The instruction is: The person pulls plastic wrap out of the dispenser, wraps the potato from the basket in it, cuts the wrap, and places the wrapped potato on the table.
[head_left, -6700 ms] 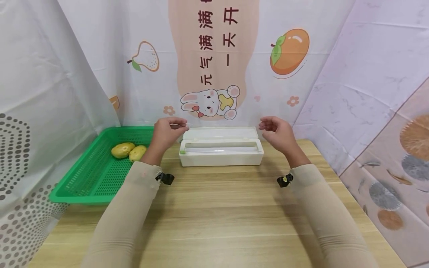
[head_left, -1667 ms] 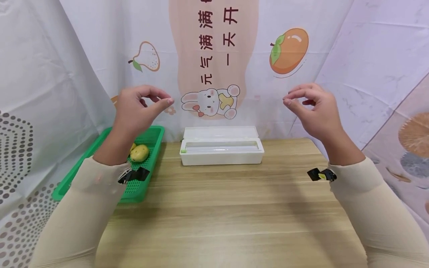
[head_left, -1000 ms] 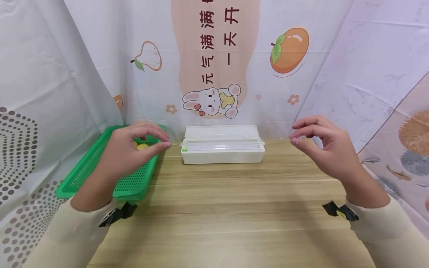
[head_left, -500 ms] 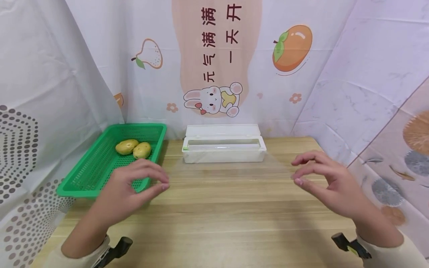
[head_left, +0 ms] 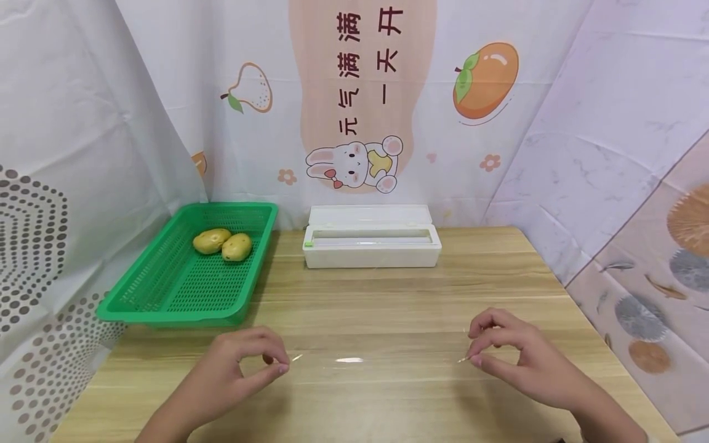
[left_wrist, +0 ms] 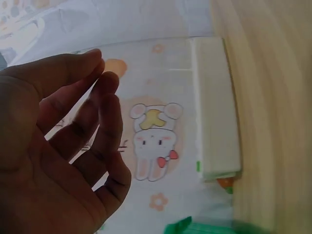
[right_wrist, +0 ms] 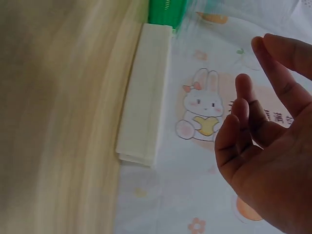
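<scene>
L hand (head_left: 244,366) & R hand (head_left: 520,354): thumb + fingertips together, each pinching a side of thin clear plastic film (head_left: 349,360) (prob. one sheet, hard to see) betw. them over light wood-grain table (head_left: 498,277). Long white plastic box (head_left: 372,256), lid (head_left: 370,215) up, at back; green perforated plastic basket (head_left: 172,317) w/ 2 yellow oval potatoes (head_left: 237,247) to its L.

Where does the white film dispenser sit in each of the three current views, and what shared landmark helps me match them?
Head: near the picture's centre, the white film dispenser lying crosswise.
Left wrist: right of centre, its long side running up and down.
Right wrist: slightly left of centre, mostly in the upper half, again lengthwise.
Shared landmark: the printed rabbit, above it, left of it and right of it respectively.
</scene>
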`<state>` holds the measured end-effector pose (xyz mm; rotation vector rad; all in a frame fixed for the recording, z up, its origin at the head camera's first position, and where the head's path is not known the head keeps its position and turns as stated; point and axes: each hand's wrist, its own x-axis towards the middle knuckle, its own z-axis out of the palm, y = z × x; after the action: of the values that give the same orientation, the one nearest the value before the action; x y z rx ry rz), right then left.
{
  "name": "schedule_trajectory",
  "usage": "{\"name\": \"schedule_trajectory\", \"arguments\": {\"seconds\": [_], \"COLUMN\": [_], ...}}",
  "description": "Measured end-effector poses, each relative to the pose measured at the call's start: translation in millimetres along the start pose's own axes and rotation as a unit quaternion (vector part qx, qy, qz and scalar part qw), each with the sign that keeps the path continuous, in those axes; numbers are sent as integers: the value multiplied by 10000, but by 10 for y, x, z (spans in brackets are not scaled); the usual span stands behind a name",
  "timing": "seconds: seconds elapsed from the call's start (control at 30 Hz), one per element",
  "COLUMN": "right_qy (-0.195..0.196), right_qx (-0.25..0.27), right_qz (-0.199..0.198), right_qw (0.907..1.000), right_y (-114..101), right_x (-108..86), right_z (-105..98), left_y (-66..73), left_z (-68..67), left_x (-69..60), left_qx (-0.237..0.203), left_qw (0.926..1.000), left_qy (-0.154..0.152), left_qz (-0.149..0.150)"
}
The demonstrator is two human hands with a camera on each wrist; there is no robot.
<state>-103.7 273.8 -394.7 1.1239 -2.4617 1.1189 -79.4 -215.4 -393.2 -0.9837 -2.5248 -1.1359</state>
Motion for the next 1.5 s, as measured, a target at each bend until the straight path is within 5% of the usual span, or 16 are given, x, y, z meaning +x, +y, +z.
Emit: {"name": "schedule_trajectory", "arguments": {"seconds": [0.17, 0.5, 0.83, 1.1, 1.5], "right_qy": [-590, -1406, -1850, -2092, -2231], "right_qx": [177, 630, 681, 813, 1247], "right_qz": [375, 928, 1791, 2238, 2134], "right_qw": [9974, 9837, 9639, 9485, 9430], "right_y": [98, 354, 465, 504, 560], "right_x": [-70, -87, 17, 109, 144], "right_z": [99, 311, 379, 397, 412], "left_y": [-153, -325, -452, -502, -553], "left_z": [176, 354, 428, 420, 458], "left_x": [-63, 8, 183, 235, 278], "left_qx": [175, 848, 688, 393, 614], "left_qw": [9992, 9824, 9685, 9675, 9641], "left_qy": [-353, -1295, -1863, -1977, -2091], "left_qz": [-96, -1050, -1500, -1526, -1518]}}
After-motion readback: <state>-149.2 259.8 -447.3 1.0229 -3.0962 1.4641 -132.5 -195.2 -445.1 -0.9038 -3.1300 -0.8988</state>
